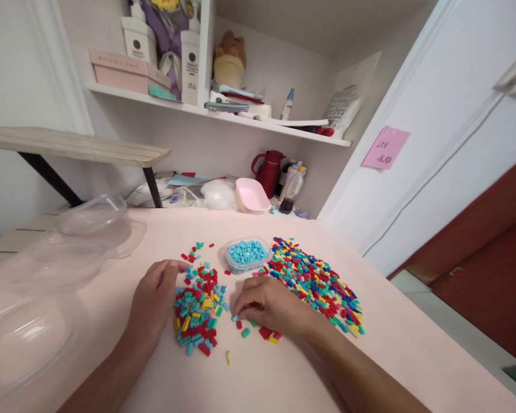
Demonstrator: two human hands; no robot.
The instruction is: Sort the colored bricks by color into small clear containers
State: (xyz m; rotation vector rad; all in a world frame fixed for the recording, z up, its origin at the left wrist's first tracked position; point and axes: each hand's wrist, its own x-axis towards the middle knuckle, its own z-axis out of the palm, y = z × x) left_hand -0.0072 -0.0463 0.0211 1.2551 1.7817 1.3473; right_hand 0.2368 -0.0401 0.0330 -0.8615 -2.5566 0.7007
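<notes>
Pink tabletop (150, 378) is running back under a white shelf (189, 112). Left hand (153, 295) is flanking the small mixed brick pile (200, 310), which is lying right of its fingers; can't tell if they're apart or together. Right hand (264, 303) is bunching its fingers at a light blue brick (235, 318); can't tell if clamped. Clear tub (246, 266) of blue bricks (246, 251) is sitting beyond both hands' fingers, big pile (313, 281) spreading right of the right fingers.
</notes>
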